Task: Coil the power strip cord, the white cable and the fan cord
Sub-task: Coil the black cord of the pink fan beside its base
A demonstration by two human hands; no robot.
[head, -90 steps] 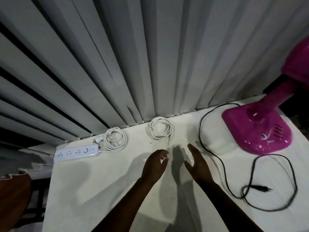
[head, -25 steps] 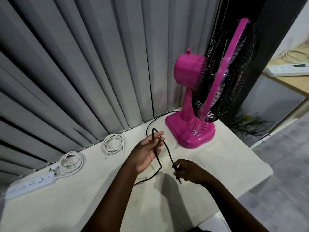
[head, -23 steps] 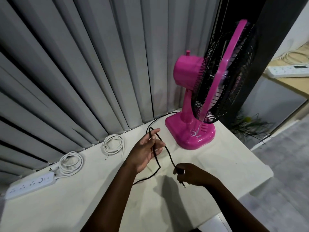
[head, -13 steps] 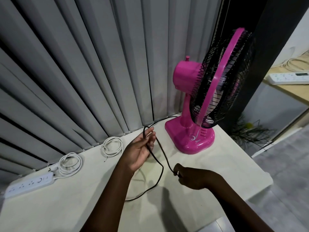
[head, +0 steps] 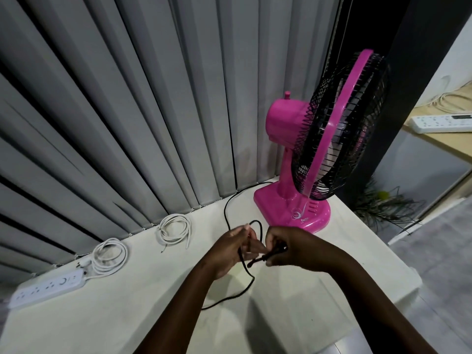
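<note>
The right hand [head: 288, 247] hides the fan cord's [head: 245, 274] plug body; the power strip [head: 46, 290] is blurred.

— Where can we pass? The table [head: 122, 310] lies bare at our near left, well apart from everything.
— Behind, the blinds [head: 127, 111] wall us off, with the power strip [head: 47, 287] and two white coils along their foot.
— On the right the pink fan [head: 304, 175] stands tall.
— And the black fan cord [head: 226, 208] loops across the middle.
</note>
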